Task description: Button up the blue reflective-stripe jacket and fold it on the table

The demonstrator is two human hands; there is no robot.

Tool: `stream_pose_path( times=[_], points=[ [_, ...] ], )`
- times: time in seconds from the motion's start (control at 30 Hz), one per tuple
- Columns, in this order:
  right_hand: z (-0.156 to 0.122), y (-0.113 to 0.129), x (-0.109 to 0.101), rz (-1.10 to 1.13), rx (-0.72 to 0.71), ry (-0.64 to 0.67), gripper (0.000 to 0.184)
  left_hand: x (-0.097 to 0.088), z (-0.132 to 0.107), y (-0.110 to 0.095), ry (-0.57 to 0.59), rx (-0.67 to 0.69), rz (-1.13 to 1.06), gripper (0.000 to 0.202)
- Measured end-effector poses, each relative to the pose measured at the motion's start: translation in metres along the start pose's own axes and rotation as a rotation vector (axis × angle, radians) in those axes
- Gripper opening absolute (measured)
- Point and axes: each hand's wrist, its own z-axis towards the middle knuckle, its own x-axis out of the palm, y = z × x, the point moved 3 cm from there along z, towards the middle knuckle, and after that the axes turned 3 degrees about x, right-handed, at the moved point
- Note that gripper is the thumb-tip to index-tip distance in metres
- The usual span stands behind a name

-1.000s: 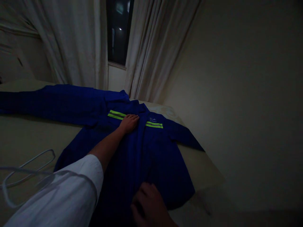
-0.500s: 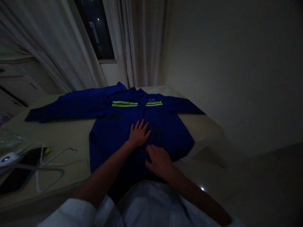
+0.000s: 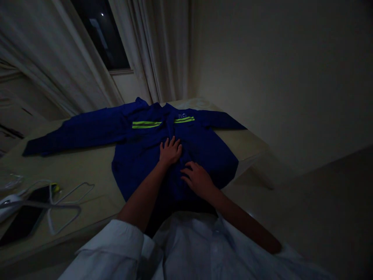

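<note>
A blue long-sleeved work jacket (image 3: 145, 155) with yellow-green reflective chest stripes lies front up across the table, its sleeves spread to both sides. My left hand (image 3: 169, 152) rests flat near the middle of its front, fingers spread. Just to the right and nearer to me, my right hand (image 3: 198, 179) is over the jacket's front, thumb and fingers apart and loosely bent, with nothing visible between them. Whether its fingertips touch the cloth is too dark to tell. The jacket's lower hem is in shadow close to my body.
The pale table (image 3: 87, 167) reaches from the left to a corner at right. On its left lie a dark phone-like slab (image 3: 27, 217), a white device (image 3: 10, 204), a looped white cable (image 3: 65, 225) and clear plastic (image 3: 11, 181). Curtains (image 3: 157, 50) hang behind.
My right hand has loosened from a more curled shape, its fingers now farther apart. My left hand stays spread on the jacket front. The whole view has shifted and tilted slightly.
</note>
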Motion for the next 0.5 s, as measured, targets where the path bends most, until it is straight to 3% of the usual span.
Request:
stream_pose_path(
  times=[0.4,0.5],
  points=[
    [-0.002,-0.004,-0.009,-0.076,0.107,-0.057,0.021,-0.005,-0.001,-0.001,0.024,-0.011,-0.014,0.063],
    [-0.020,0.001,-0.008,-0.019,-0.053,-0.120,0.039,-0.005,-0.001,0.000,0.014,-0.012,-0.024,0.062]
  ],
)
